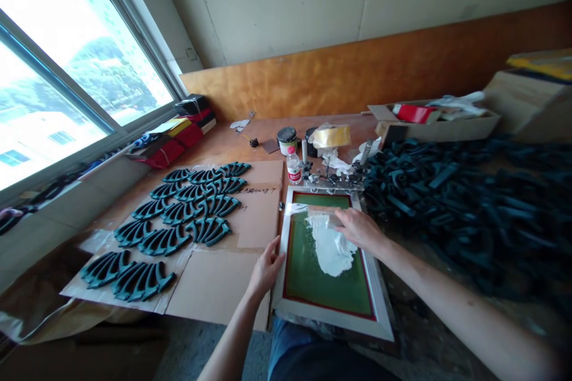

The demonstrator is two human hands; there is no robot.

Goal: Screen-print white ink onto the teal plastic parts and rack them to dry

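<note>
Around the screen frame (379, 303), a hinge clamp (333, 181) stands at 12 o'clock, a bottle (294, 166) at 11, heaped dark parts (429, 190) at 2, curved parts (165, 238) on cardboard (214, 283) at 9. The right hand (361, 229) pinches a flat tool (315, 209), partly hidden, above white paste (330, 250); the left hand's (267, 271) fingers, close together, touch the frame's 9 o'clock edge. A brown tabletop (263, 128) meets wood panelling.

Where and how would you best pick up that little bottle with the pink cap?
Take the bottle by its body, just below the cap, probably from the left: it stands upright, with the metal fixture crowding its right and a jar behind.
</note>
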